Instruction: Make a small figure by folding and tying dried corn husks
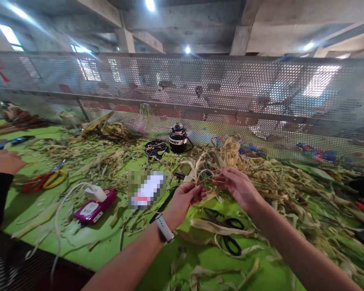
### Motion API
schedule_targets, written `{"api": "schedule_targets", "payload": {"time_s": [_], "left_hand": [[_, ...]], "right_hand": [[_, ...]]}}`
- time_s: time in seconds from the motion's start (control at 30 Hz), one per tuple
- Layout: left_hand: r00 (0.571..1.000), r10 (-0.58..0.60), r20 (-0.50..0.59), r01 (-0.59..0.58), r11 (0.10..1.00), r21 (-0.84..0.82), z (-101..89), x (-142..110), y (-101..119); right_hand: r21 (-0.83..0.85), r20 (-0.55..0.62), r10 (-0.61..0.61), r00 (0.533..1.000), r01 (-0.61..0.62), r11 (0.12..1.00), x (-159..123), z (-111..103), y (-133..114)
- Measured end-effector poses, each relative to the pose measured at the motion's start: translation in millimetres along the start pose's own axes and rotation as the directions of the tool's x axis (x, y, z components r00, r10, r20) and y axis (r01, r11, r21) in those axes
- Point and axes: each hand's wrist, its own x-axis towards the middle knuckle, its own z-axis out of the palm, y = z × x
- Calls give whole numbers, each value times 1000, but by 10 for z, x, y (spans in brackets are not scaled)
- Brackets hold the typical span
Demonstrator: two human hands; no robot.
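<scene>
Over the green table, my left hand, with a white watch on its wrist, pinches a bundle of pale dried corn husk strips that fan upward. Close by on the right, my right hand is closed on the end of a thin husk strip that bends across between both hands. Fingers partly hide where the strips meet. Black-handled scissors lie below my hands, partly covered by a long husk piece.
A blurred phone and a purple power strip with a white cable lie leftward. Beyond are red and yellow scissors and another person's hand. A black jar stands before a perforated metal screen. Husk scraps heap rightward.
</scene>
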Motion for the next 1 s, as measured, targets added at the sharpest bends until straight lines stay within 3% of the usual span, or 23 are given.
{"api": "schedule_targets", "payload": {"time_s": [0.1, 0.17, 0.23, 0.3, 0.37, 0.43, 0.67, 0.87, 1.0], "left_hand": [[999, 10, -44, -9, 1000, 23, -42, 55, 1], [997, 23, -78, -20, 999, 44, -68, 74, 0], [993, 50, -103, -44, 997, 60, -88, 82, 2], [992, 73, -103, -66, 996, 67, -103, 85, 9], [994, 69, -90, -64, 996, 58, -111, 87, 22], [994, 58, -92, -53, 997, 48, -110, 87, 33], [986, 87, -142, -78, 995, 64, -105, 90, 0], [993, 43, -113, -33, 996, 87, -119, 86, -18], [992, 46, -120, -35, 995, 96, -95, 67, -15]], "right_hand": [[-327, -184, -88, 979, 24, 945, -43, -260, -2], [-538, -182, -217, 959, 87, 838, -156, -387, 29], [-760, 4, -230, 973, 152, 632, -315, -444, 71], [-924, 195, -66, 979, 206, 323, -471, -445, 111], [-969, 246, 118, 962, 241, 52, -576, -427, 143], [-965, 229, 225, 947, 251, -76, -619, -424, 161], [-969, 188, 302, 935, 227, -101, -616, -481, 177], [-914, 243, 291, 925, 318, -250, -667, -414, 258], [-911, 160, 212, 964, 227, -344, -580, -372, 311]]}}
